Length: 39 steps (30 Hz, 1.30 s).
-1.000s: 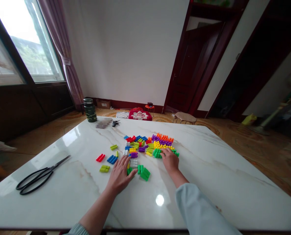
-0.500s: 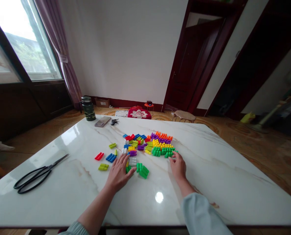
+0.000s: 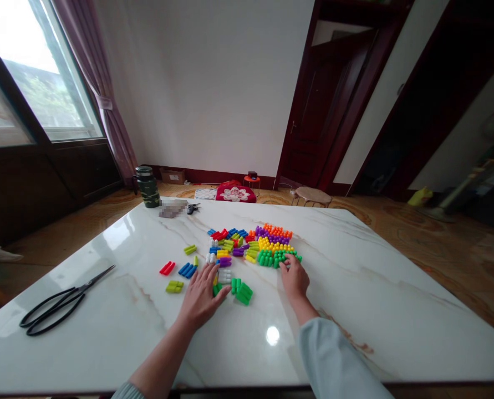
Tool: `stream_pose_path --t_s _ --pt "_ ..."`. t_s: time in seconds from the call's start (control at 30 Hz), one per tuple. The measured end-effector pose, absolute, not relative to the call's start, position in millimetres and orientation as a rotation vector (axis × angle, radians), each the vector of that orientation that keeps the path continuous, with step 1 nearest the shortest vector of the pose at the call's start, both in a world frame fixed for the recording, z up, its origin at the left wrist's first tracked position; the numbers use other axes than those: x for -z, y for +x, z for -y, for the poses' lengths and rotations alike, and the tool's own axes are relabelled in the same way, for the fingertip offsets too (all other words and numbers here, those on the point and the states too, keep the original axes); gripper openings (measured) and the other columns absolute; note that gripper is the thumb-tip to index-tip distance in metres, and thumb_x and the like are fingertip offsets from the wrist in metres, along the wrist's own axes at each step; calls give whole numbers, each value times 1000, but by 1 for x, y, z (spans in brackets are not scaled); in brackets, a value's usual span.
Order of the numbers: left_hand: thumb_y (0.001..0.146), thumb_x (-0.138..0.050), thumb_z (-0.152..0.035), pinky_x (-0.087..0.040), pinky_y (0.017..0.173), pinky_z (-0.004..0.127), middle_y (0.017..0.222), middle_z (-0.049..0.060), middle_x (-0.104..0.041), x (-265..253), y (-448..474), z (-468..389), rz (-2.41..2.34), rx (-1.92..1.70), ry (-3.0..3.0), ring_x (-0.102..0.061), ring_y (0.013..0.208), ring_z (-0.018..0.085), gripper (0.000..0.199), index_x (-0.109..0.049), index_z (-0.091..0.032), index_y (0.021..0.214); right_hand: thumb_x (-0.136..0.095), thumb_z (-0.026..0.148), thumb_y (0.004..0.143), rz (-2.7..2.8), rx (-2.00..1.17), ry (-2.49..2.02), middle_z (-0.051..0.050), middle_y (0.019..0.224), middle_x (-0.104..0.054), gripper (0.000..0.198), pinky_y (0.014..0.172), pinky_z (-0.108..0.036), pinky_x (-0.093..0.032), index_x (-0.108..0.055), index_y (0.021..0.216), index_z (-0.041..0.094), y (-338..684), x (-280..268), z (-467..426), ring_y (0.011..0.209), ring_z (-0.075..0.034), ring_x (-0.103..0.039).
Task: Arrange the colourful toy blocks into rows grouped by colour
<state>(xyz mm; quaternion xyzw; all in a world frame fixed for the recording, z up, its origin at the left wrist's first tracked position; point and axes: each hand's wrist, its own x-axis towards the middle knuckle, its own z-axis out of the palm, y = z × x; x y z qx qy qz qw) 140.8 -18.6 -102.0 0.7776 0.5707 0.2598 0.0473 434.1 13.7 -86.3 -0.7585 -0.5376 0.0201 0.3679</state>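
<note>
My left hand [image 3: 202,295] lies with its fingers spread over a few plastic pieces on the table, palm down and not gripping. White pieces [image 3: 224,275] and green pieces [image 3: 242,292] lie beside its fingers and thumb, and some are partly covered by it. My right hand [image 3: 295,278] is at the front row of upright green plastic pieces [image 3: 267,258], thumb and bent forefinger closed about one of them. Behind that row stand yellow pieces [image 3: 271,244], purple pieces [image 3: 276,238] and orange pieces [image 3: 280,230], all with rounded tops.
Black-handled scissors [image 3: 66,305] lie at the left on the white marble-patterned table [image 3: 147,343]. Loose red pieces [image 3: 167,268], blue pieces [image 3: 187,270] and lime pieces [image 3: 174,286] lie nearer. A camouflage bottle [image 3: 148,188], a blurred-out flat object [image 3: 173,209] and keys [image 3: 193,208] sit at the far left.
My right hand has shifted left along the green row, uncovering its right end. My left hand stays in place.
</note>
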Motion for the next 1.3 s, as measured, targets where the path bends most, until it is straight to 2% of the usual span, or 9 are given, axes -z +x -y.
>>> stream_pose_path --t_s 0.17,0.3,0.4,0.57,0.8,0.87,0.97,1.07,1.3 --pt "90 -45 -61 -25 119 53 150 11 -44 98 142 20 -1751 -753 2351 -33 143 30 69 -41 -20 145 -59 27 85 1319 -38 -1978 -1 95 -70 25 58 -26 -29 -58 109 21 429 85 -14 76 -15 -61" --pt "90 -43 -62 -24 119 53 151 11 -43 96 142 20 -1743 -734 2347 -32 144 29 70 -40 -20 146 -56 33 87 1330 30 -1972 0 85 -69 14 57 -25 -26 -62 89 21 428 87 -6 69 -14 -57" --pt "90 -44 -62 -25 119 52 151 11 -43 96 142 20 -1743 -751 2346 -32 143 29 70 -40 -19 146 -53 33 88 1491 45 -1884 0 87 -69 21 59 -25 -30 -66 77 22 428 88 -2 69 -13 -57" --pt "89 -45 -62 -25 119 52 150 11 -44 96 142 21 -1741 -758 2356 -33 143 30 70 -41 -20 145 -51 26 85 1604 -16 -1821 0 107 -71 23 66 -25 -38 -72 94 24 429 89 -4 76 -14 -62" --pt "86 -49 -64 -26 118 53 151 12 -42 97 142 21 -1737 -779 2378 -33 143 31 74 -40 -21 146 -54 37 87 1767 -226 -1660 -2 106 -68 25 70 -27 -46 -67 103 23 398 74 24 66 -12 -60" --pt "86 -50 -63 -26 118 52 151 12 -42 98 142 20 -1740 -787 2383 -33 143 31 74 -40 -21 145 -65 42 80 1888 -340 -1603 -2 105 -67 43 73 -28 -48 -60 119 23 380 70 38 71 -14 -62" --pt "87 -48 -63 -25 118 51 150 12 -44 100 142 20 -1740 -789 2391 -34 142 30 73 -40 -20 145 -78 36 66 1997 -354 -1580 -6 110 -66 73 85 -33 -49 -49 132 21 358 72 52 99 -23 -63" --pt "87 -48 -62 -25 118 52 149 12 -45 103 141 18 -1747 -795 2392 -34 142 30 71 -41 -21 145 -73 25 69 2026 -282 -1536 -8 113 -65 55 93 -35 -47 -55 120 21 350 75 56 108 -24 -59" --pt "87 -51 -58 -25 118 52 149 12 -45 105 141 17 -1728 -826 2382 -35 142 30 69 -42 -22 144 -53 28 85 1799 -228 -1576 -5 94 -64 15 78 -28 -49 -62 94 21 403 70 39 84 -18 -62"
